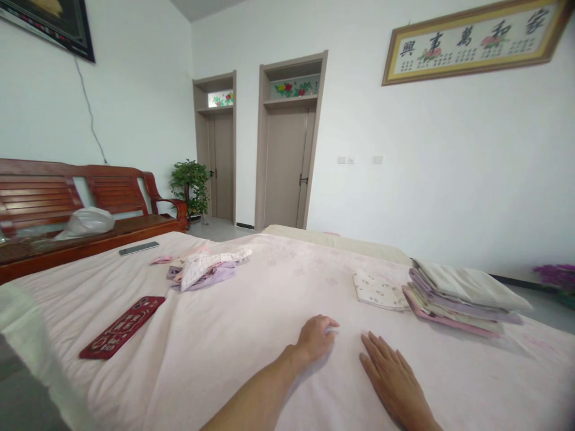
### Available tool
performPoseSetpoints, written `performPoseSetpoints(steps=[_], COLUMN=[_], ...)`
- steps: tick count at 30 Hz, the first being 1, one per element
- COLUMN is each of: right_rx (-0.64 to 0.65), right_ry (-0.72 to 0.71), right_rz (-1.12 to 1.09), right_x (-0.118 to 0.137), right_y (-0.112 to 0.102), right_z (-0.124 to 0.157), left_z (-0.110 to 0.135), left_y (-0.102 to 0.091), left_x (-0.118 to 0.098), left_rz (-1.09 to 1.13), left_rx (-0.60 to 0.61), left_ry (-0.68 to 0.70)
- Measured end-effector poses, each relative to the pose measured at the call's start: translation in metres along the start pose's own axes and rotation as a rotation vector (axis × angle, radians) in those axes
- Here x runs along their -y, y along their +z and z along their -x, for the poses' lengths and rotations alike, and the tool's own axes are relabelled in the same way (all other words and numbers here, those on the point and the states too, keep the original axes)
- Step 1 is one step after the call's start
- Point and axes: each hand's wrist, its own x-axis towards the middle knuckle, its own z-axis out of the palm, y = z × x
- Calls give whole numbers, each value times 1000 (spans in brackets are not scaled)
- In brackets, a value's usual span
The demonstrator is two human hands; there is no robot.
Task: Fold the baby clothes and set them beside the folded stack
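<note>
Sheet (215,353) is what I've got under both hands, pale pink and spread wide, its near side right below me. Looks soft and light to me, nothing fragile, probably quick to bunch up. It's big and floppy though, so I'd take hold by a corner or along an edge, not mid-panel. No real grip to report: my right hand (395,377) is flat, palm down, fingers stretched out with nothing in them. My left hand (317,338) has partly curled fingers, and honestly I can't tell if they're pinching any fabric. Toward the far right edge there's a printed cloth (377,291) right by a folded stack (462,293), can't say if they touch. A crumpled heap (206,269) lies toward the far left corner, with a red strip (122,328) and phone (139,248) nearer the left edge.
</note>
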Motion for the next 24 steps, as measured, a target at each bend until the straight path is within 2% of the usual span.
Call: performPoseSetpoints(steps=[2,5,9,10,12,14,16,19,21,24], right_rx=[-6,-10,-5,-2,1,-4,-7,6,19,30], right_ry=[5,41,74,75,78,81,84,104,113,113], right_rz=[-3,-6,-11,-15,-24,-31,-33,-36,-42,-59], right_x=[-2,-2,1,2,2,2,3,5,6,7], right_y=[3,5,1,0,0,-1,-2,-4,-6,-7], right_z=[0,0,0,0,0,0,0,-1,-2,-2], left_z=[2,4,7,9,15,22,29,34,33,22], left_y=[-23,-79,-169,-189,-222,-247,-264,-277,-278,-266], left_x=[15,50,103,116,139,159,173,186,186,175], left_rz=[-19,-98,-228,-338,-505,-545,-437,-241,-187,-136], left_rx=[-57,-221,-515,-660,-854,-956,-957,-873,-836,-816], left_ry=[-27,-112,-287,-365,-476,-589,-771,-978,-994,-901])
